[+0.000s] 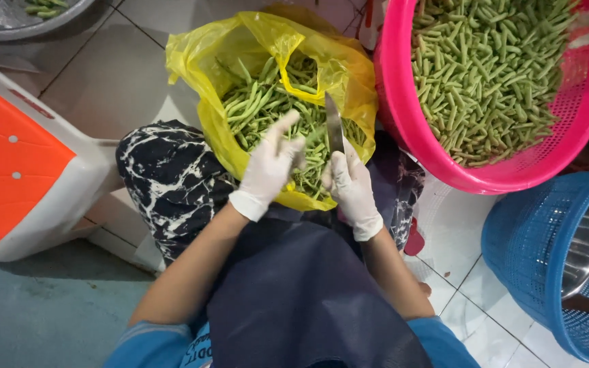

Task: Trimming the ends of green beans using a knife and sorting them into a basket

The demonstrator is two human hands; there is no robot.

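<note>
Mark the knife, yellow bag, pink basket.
knife (334, 123), head view, mid blade
yellow bag (192, 58), head view, left wall
pink basket (403, 116), head view, left outer wall

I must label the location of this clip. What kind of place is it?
Probably a kitchen prep area on a tiled floor. A gloved right hand holds a knife over a yellow bag of green beans, beside a pink basket of cut ones.

A kitchen floor for food prep: tiled floor (103, 82), baskets of green beans (485, 75) (one pink).
</note>
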